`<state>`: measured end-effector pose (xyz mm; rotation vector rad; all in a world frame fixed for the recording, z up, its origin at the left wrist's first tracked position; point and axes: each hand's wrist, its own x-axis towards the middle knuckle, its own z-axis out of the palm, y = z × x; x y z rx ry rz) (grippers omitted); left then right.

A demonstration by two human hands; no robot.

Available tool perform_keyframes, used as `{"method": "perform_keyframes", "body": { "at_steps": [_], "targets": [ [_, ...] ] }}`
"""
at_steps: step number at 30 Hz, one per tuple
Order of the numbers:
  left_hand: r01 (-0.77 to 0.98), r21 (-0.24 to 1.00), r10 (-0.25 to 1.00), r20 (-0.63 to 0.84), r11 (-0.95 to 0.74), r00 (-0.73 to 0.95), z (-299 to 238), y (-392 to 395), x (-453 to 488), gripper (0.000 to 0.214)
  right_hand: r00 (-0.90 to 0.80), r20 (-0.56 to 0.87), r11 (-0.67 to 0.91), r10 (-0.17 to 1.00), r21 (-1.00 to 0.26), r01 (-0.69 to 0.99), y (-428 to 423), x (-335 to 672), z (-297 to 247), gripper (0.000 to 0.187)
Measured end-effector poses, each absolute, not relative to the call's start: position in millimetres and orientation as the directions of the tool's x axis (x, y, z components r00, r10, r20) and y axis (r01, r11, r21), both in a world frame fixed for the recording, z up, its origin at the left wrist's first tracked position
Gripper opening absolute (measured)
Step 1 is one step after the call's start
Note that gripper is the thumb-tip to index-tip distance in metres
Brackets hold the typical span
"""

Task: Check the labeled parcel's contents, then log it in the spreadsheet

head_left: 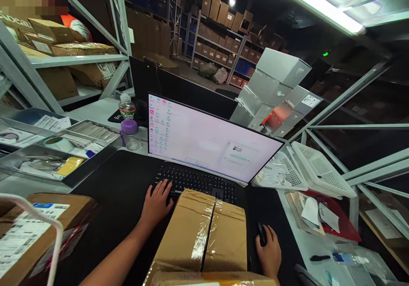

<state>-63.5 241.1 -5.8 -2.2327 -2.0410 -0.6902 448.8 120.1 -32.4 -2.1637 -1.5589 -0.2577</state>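
My left hand [157,204] rests on the left end of a black keyboard [194,180], its fingers stretched over the keys. My right hand [269,250] is curled over a black computer mouse [262,234] on the dark desk mat [118,184]. Between my arms stands a taped cardboard box [188,226], its top seam partly split; it covers the keyboard's front edge. Behind the keys a monitor [204,137] is lit, with icons down its left side and a small pale window at right.
Left are a labelled parcel [41,230], metal trays [64,171] of small items, a purple-lidded jar [129,128] and a bottle [127,107]. Right are white baskets [322,171], a red tray [348,226] with papers and a marker [319,258]. Silver boxes [271,86] are stacked behind the monitor.
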Motion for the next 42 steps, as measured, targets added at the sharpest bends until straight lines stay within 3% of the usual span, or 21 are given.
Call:
{"method": "perform_keyframes", "body": {
  "at_steps": [12,42],
  "targets": [
    [0.957,0.259,0.938,0.346,-0.134,0.038,-2.6,240.0,-63.2,0.057,0.288,0.421,-0.225,0.86,-0.194,0.955,117.3,451.8,-36.8,0.052],
    [0.967,0.216,0.923,0.383,-0.137,0.045,-12.7,241.4,-64.3,0.057,0.294,0.42,-0.235,0.859,-0.187,0.954,117.6,456.2,-40.1,0.052]
  ]
}}
